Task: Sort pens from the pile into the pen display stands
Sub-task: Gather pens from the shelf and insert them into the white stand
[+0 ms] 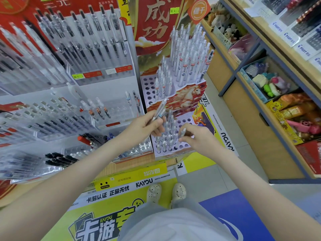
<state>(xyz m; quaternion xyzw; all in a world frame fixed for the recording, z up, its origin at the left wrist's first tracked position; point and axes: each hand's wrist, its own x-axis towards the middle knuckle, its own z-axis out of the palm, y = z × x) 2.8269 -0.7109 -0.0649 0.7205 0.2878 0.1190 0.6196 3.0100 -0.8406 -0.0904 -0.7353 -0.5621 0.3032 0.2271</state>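
The left hand [147, 126], at the centre of the frame, is closed around a small bunch of clear pens [160, 110]; the pens stick out up and to the right past the thumb and fingers. Just to its right, the right hand [194, 136] pinches the top of a single pen [182, 132] between thumb and fingertips. That pen stands upright at the right edge of a cluster of standing pens [167, 134]. Whether its tip is seated in a hole cannot be told.

The cluster occupies the lower tier of a white stepped display stand [185, 146] with rows of round holes. Holes to the right of the cluster and along the front edge are unfilled. A printed panel with a white horse [192, 93] separates this tier from the next one up. The middle tier [147, 89], above centre, holds a group of pens on its right part, with open holes on its left. The top tier [189, 54], in the upper middle of the frame, is densely filled with capped clear pens.

In the left half of the frame, clear plastic racks [78, 54] hold slanted rows of pens. In the lower left, black pens [59, 158] lie on a rack. On the right edge, wooden shelves [260, 119] carry boxes of small toys. At the bottom centre, two pale shoes [166, 193] stand on a yellow and blue floor graphic [107, 216].
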